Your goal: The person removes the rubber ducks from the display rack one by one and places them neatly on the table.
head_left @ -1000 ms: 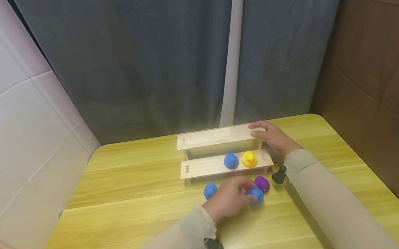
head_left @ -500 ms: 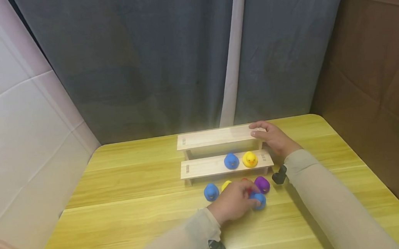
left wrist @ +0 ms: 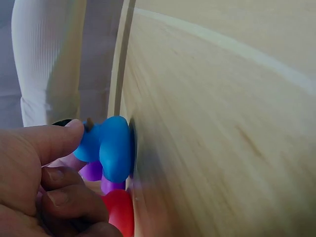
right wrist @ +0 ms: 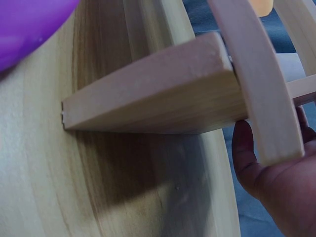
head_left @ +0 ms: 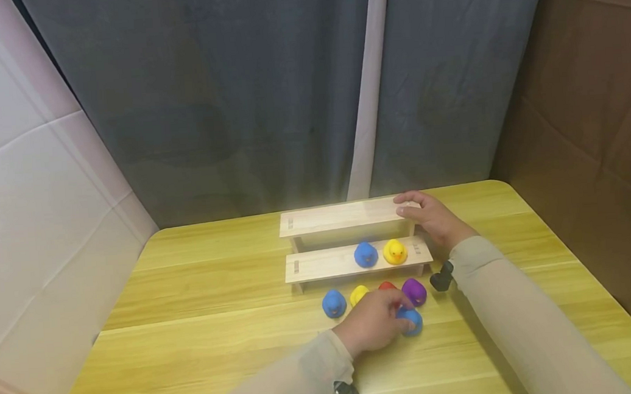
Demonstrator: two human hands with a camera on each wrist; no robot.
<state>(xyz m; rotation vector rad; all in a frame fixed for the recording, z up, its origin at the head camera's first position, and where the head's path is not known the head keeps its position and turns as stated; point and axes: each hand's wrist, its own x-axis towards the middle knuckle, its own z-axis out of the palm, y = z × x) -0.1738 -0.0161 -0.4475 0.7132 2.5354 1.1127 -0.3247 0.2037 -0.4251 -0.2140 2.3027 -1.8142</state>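
Note:
In the head view my left hand (head_left: 370, 321) pinches a blue rubber duck (head_left: 411, 321) low over the table. Thumb against the duck's head shows in the left wrist view, where the blue duck (left wrist: 116, 149) sits at the board surface. My right hand (head_left: 438, 218) grips the right end of the upper tier of a two-tier wooden shelf (head_left: 344, 217). A blue duck (head_left: 366, 255) and a yellow duck (head_left: 395, 252) stand on the lower tier. Before the shelf are a purple duck (head_left: 414, 292), a partly hidden red duck (head_left: 386, 285), a yellow duck (head_left: 358, 294) and another blue duck (head_left: 334, 304).
The wood-grain table (head_left: 204, 339) extends to the left and front. A grey curtain (head_left: 221, 106) hangs behind it, with a white panel (head_left: 45, 179) on the left and a brown panel (head_left: 590, 110) on the right.
My left hand has shifted slightly right and toward me with the blue duck, uncovering the yellow duck and more of the red one. My right hand has stayed in place.

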